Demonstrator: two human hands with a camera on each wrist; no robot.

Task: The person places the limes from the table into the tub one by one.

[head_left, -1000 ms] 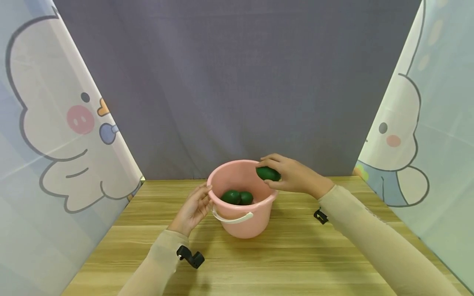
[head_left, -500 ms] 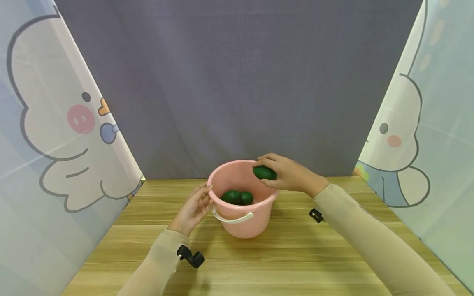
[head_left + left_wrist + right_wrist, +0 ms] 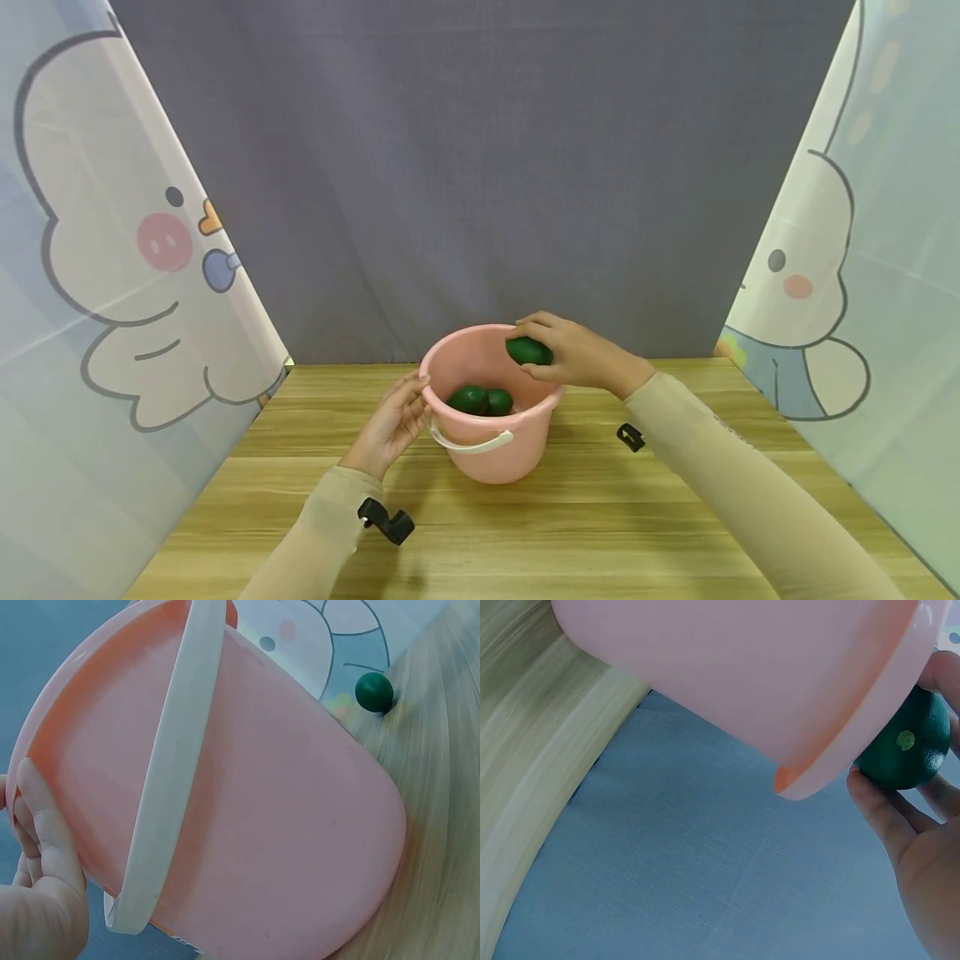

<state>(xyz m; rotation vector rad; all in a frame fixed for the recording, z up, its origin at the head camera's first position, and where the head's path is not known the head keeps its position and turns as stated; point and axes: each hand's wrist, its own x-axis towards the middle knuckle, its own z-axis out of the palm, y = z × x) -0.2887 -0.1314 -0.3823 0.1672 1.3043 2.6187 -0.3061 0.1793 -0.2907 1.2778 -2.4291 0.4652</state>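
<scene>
A pink bucket (image 3: 498,462) stands upright on the wooden table, its white handle (image 3: 480,447) hanging down at the front. My left hand (image 3: 390,423) holds the bucket's left rim between thumb and fingers. Over the right side of the opening, my right hand (image 3: 581,356) grips a dark green avocado (image 3: 529,351) with thumb and fingers. In the right wrist view the held avocado (image 3: 911,746) shows a pale stem scar beside the rim. Two more avocados, one left (image 3: 468,400) and one right (image 3: 498,402), lie inside the bucket.
The left wrist view shows another round green thing (image 3: 374,692) on the table beyond the bucket; I cannot find it in the head view. A grey curtain (image 3: 480,167) hangs behind the wooden tabletop (image 3: 525,542). Cartoon-printed sheets (image 3: 90,375) flank it.
My right hand has moved slightly left with the avocado, farther over the bucket's opening. The left hand, the bucket and the avocados inside have stayed put.
</scene>
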